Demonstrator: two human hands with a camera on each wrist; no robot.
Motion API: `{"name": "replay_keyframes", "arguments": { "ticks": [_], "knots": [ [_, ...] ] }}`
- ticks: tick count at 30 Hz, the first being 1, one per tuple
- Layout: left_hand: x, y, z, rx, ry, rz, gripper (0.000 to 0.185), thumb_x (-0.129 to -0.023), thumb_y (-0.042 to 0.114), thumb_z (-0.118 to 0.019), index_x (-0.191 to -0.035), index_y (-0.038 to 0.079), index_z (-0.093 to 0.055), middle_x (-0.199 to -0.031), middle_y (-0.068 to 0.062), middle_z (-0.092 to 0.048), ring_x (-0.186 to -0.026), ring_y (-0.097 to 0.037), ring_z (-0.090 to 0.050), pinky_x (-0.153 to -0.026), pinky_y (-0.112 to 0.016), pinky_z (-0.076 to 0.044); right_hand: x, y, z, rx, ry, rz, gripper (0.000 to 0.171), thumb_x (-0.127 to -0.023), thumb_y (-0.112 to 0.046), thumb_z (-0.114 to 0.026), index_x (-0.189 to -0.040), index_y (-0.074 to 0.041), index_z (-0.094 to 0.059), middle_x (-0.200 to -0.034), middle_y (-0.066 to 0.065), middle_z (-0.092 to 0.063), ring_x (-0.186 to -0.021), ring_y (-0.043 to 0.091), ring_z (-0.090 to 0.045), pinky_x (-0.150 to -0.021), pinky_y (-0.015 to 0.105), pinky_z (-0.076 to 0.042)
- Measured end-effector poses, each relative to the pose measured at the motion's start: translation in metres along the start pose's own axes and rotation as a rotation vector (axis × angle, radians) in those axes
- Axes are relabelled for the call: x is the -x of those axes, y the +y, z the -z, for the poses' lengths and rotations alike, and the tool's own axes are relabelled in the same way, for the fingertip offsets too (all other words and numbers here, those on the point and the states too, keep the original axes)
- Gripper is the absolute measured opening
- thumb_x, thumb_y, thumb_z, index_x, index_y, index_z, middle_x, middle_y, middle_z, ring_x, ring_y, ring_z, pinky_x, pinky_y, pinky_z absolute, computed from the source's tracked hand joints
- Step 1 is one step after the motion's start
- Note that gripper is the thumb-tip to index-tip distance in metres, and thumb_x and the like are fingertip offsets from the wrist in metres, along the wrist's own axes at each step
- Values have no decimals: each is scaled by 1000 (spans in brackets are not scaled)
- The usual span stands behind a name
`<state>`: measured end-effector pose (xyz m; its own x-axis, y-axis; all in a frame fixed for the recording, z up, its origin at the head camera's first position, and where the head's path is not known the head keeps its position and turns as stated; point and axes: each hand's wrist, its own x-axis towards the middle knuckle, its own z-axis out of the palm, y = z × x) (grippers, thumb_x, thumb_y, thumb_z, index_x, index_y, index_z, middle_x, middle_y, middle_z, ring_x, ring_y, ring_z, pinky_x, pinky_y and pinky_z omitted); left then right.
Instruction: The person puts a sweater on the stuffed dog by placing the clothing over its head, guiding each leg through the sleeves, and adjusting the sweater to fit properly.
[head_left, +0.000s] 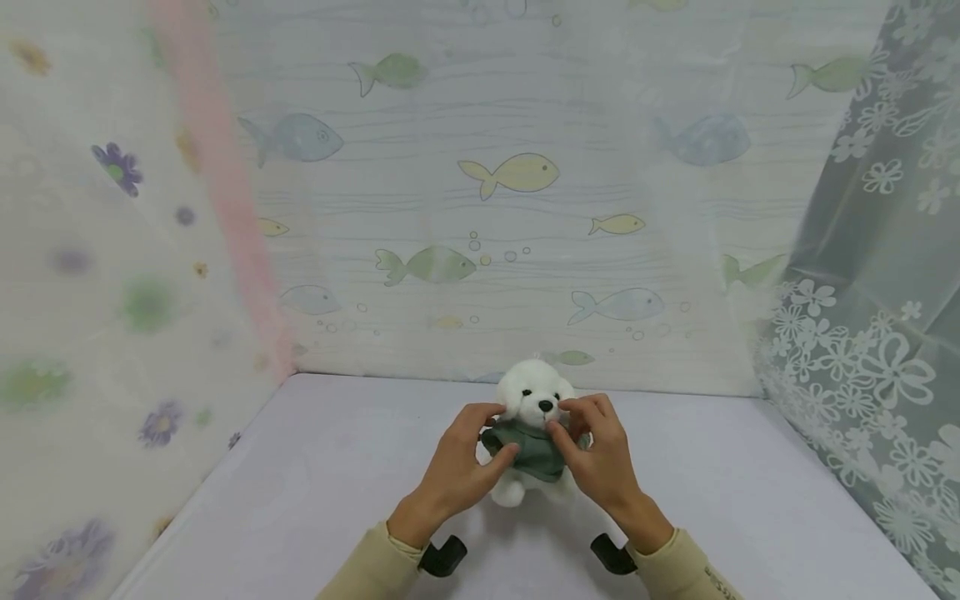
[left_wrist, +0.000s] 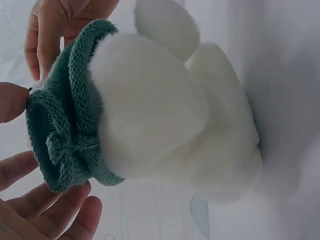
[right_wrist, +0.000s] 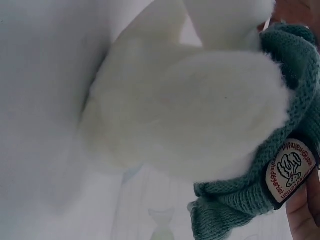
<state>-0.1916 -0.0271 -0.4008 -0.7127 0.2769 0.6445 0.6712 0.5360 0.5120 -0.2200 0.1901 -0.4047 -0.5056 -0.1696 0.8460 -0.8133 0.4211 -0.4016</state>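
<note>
White table (head_left: 300,483), fingers (left_wrist: 72,207) of left hand (head_left: 459,460) and right hand (head_left: 606,460) are gripping white plush dog's (head_left: 528,387) green knit sweater (head_left: 531,448); uneven tugging would be toppling it.

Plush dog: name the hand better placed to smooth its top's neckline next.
Probably the right hand: its thumb sits by the muzzle; the left hand has its thumb lower, at the green top.

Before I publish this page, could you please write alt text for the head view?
A person's hands hold the green knitted garment on a white plush dog, seated on a white table. Behind is a pale fish-printed sheet.
</note>
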Motion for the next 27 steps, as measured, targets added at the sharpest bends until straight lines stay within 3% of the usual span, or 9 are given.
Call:
{"name": "replay_keyframes", "arguments": {
  "ticks": [6,10,16,27],
  "knots": [
    [0,0,0,1,2,-11,47,-87,25,-70,-127,8,-53,-123,-8,-54,-105,-19,-54,-82,-35,-49,0,3,-2,-17,-19,84,35,-78,2,-72,-111,-4,-62,-98,9,-56,-76,17,-55,-64,25,-47],
    [0,0,0,-4,-4,2,49,-86,26,-72,-128,8,-53,-125,-8,-52,-109,-17,-53,-87,-36,-48,1,4,-2,-9,-76,48,42,-80,-2,-71,-121,-5,-60,-109,8,-58,-87,23,-59,-72,25,-49],
    [-1,-2,-1,-40,-9,4,50,-85,24,-73,-128,6,-54,-125,-9,-52,-113,-17,-53,-90,-37,-48,3,4,-2,15,-175,25,50,-82,-10,-73,-129,-6,-55,-125,6,-54,-99,20,-59,-77,20,-49],
    [1,-2,-1,-99,-53,7,61,-77,16,-81,-130,8,-52,-129,-9,-50,-117,-20,-52,-93,-38,-47,5,2,-2,92,-134,55,49,-81,-14,-74,-126,-5,-58,-123,8,-55,-103,22,-57,-76,26,-50]
  ]
}}
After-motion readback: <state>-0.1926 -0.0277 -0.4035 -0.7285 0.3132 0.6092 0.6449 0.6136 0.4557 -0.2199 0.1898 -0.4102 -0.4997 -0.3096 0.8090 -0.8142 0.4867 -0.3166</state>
